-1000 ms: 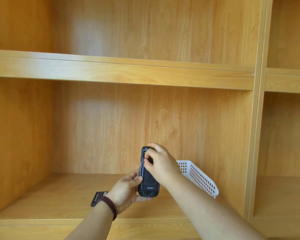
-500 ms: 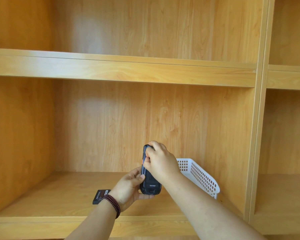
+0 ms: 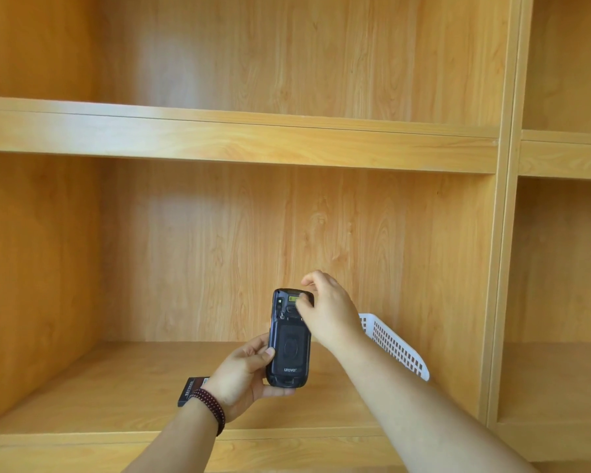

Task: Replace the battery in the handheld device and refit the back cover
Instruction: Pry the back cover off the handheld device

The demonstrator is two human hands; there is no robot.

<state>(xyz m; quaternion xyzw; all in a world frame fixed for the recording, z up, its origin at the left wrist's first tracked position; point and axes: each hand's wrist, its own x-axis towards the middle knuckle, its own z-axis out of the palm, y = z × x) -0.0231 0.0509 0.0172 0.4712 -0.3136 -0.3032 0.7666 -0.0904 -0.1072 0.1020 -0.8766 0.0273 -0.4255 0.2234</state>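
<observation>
I hold a dark handheld device (image 3: 290,339) upright in front of the shelf, its back toward me with the cover fitted on it. My left hand (image 3: 244,373) grips its lower end from the left, thumb on the side edge. My right hand (image 3: 328,310) is at the device's top right corner, fingers loosely curled and lifted, a fingertip touching near the top. A black battery (image 3: 192,387) lies flat on the shelf board, partly hidden behind my left wrist.
A white perforated plastic basket (image 3: 394,346) sits on the shelf (image 3: 116,387) behind my right forearm, near the right upright panel (image 3: 502,268). Another wooden shelf board (image 3: 236,138) runs above. More compartments lie to the right.
My right hand has come off the device's back and opened, moving up and to the right, so the whole back cover shows. The left hand keeps holding the device's lower end.
</observation>
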